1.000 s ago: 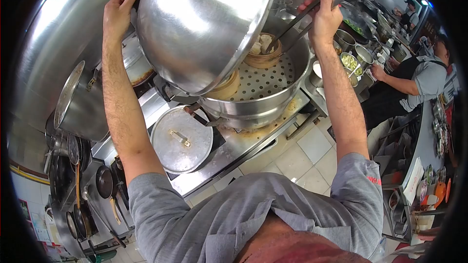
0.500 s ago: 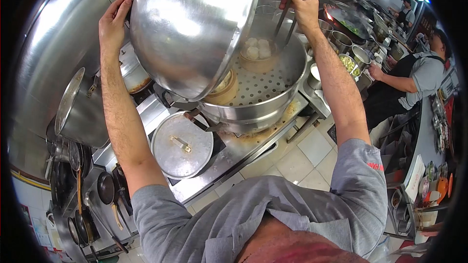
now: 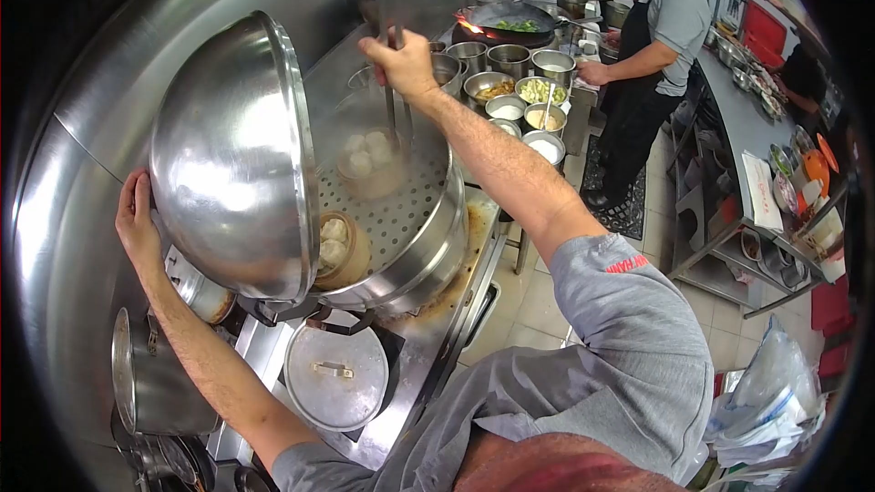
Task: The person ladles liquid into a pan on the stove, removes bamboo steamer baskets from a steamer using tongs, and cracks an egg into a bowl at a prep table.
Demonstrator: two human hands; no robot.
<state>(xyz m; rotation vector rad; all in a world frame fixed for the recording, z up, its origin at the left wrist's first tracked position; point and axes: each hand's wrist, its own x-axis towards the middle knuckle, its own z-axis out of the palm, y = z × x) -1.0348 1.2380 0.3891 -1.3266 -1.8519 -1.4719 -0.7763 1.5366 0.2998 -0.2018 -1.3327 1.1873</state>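
My left hand [image 3: 138, 220] is closed at the outer side of a large domed steel lid [image 3: 223, 159], which is tilted up over a wide steamer pot [image 3: 424, 260]. Long metal tongs [image 3: 392, 9] are gripped in my right hand [image 3: 401, 62], above the pot. Their lower ends reach down beside a bamboo basket [image 3: 372, 180] of white dumplings, blurred by steam. A second bamboo basket [image 3: 344, 253] with dumplings stands on the perforated steamer plate [image 3: 415, 205], near the lid's rim.
A flat-lidded pot [image 3: 335, 378] sits in front of the steamer. Bowls of ingredients [image 3: 540, 91] and a flaming wok [image 3: 515, 23] are beyond my right arm. A co-worker in a black apron [image 3: 638, 73] stands at the right. Tall pots [image 3: 159, 383] stand at the left.
The view has turned to the right. My right hand and the tongs have moved left relative to my body, nearer the lid. The lid is still raised at my left hand.
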